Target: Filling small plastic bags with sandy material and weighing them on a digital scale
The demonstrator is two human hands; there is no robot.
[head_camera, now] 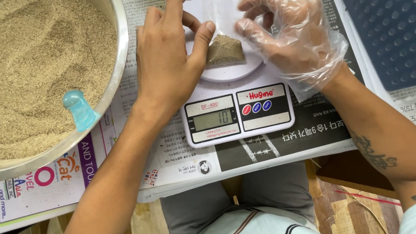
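The bag (223,36), thin clear plastic with a little tan grain at its bottom, stands on the scale (238,112). The bare left hand (168,56) pinches its side; the gloved right hand (289,31) pinches the other. It looks light, limp and slippery, best held near the mouth.

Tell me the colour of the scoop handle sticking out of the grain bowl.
Translucent light blue; the scoop handle pokes out of the tan grain near the bowl rim, seen in the head view.
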